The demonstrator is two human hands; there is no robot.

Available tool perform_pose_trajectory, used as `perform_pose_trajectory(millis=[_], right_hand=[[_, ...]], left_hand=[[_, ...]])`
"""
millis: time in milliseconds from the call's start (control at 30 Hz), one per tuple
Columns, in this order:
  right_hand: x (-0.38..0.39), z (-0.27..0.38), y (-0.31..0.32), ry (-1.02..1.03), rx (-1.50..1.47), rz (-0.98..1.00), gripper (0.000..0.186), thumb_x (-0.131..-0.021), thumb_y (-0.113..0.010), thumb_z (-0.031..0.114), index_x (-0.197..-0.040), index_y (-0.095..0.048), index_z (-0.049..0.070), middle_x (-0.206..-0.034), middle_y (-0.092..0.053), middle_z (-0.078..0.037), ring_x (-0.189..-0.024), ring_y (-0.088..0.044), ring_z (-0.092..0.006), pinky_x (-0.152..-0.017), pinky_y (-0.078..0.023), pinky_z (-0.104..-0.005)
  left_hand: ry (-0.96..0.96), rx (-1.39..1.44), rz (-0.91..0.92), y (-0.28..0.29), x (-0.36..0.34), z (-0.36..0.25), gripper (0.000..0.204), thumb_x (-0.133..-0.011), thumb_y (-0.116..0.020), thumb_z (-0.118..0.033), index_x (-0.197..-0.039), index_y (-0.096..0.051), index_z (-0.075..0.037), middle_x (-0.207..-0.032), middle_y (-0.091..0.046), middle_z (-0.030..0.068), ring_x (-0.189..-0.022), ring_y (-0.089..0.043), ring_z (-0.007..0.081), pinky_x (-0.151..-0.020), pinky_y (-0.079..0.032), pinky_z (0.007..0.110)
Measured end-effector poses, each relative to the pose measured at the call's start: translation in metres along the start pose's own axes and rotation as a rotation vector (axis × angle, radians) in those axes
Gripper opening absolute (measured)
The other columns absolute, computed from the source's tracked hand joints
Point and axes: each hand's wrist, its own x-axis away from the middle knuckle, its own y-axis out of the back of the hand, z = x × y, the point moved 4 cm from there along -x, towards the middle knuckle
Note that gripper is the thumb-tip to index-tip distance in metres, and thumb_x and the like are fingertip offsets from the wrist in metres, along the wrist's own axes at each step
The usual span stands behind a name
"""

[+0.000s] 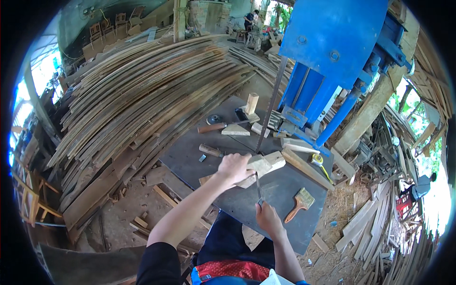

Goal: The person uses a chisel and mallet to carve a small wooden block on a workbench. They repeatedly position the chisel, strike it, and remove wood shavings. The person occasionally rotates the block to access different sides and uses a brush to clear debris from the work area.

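Note:
My left hand [232, 169] is closed over the end of a pale wooden block [259, 165], pressing it down on the dark metal saw table [237, 209]. A second light wood piece [275, 159] lies against the block's far right side. My right hand [270, 220] grips the dark handle of a narrow, flat metal tool [258, 186], a file or chisel; I cannot tell which. Its blade points away from me and its tip meets the block's near edge. A short wooden piece [211, 150] and a small blue-grey block [202, 157] lie left of my left hand.
Beyond the block stands a blue bandsaw [332, 38] with its upright blade [271, 104]. A paintbrush [300, 204], a yellow tape measure [317, 160], a wooden-handled tool [213, 128] and wood offcuts lie on the table. Long stacked planks [152, 90] fill the left. Another person [250, 20] is far back.

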Motion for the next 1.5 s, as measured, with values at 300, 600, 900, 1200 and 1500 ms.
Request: perform_pose_trajectory(millis=[300, 600, 900, 1200, 1500], right_hand=[[0.031, -0.006, -0.006, -0.102, 0.006, 0.053, 0.031, -0.103, -0.05, 0.026, -0.092, -0.054, -0.003, -0.074, -0.064, -0.03, -0.075, -0.063, -0.0515, -0.066, -0.05, -0.0605], [-0.005, -0.014, -0.003, 0.001, -0.076, 0.028, 0.031, -0.103, -0.048, 0.025, -0.092, -0.057, -0.004, -0.078, -0.064, -0.032, -0.082, -0.064, -0.0506, -0.074, -0.05, -0.0585], [0.079, -0.053, -0.008, -0.128, -0.086, 0.047, 0.033, -0.103, -0.048, 0.028, -0.093, -0.059, -0.002, -0.083, -0.067, -0.03, -0.082, -0.065, -0.049, -0.075, -0.051, -0.0586], [0.071, -0.071, 0.016, -0.111, -0.09, -0.004, 0.036, -0.1, -0.054, 0.033, -0.089, -0.061, -0.001, -0.079, -0.066, -0.028, -0.078, -0.065, -0.0486, -0.072, -0.051, -0.0569], [0.07, -0.055, 0.026, -0.075, -0.443, -0.125, 0.033, -0.1, -0.058, 0.026, -0.085, -0.054, -0.002, -0.065, -0.058, -0.03, -0.067, -0.06, -0.0503, -0.06, -0.044, -0.0566]], left_hand=[[0.15, 0.109, -0.049, -0.009, 0.002, 0.041, 0.073, -0.079, -0.073, -0.063, -0.12, -0.064, -0.003, -0.101, -0.071, 0.0254, -0.1, -0.069, 0.0413, -0.088, -0.056, 0.049], [-0.019, 0.022, -0.087, -0.021, 0.006, 0.012, 0.078, -0.08, -0.075, -0.058, -0.13, -0.06, 0.0, -0.102, -0.07, 0.0271, -0.102, -0.068, 0.0416, -0.09, -0.054, 0.048], [0.127, 0.079, 0.003, -0.013, 0.006, 0.014, 0.07, -0.079, -0.074, -0.062, -0.109, -0.066, 0.001, -0.092, -0.071, 0.0248, -0.092, -0.07, 0.0404, -0.081, -0.055, 0.048], [0.043, -0.088, -0.082, -0.003, -0.012, -0.003, 0.079, -0.082, -0.072, -0.061, -0.136, -0.056, -0.006, -0.1, -0.071, 0.0268, -0.1, -0.067, 0.0439, -0.093, -0.052, 0.049], [-0.039, 0.04, -0.12, -0.031, 0.015, -0.012, 0.072, -0.084, -0.071, -0.057, -0.124, -0.062, 0.003, -0.101, -0.071, 0.0279, -0.1, -0.068, 0.0429, -0.089, -0.054, 0.048]])
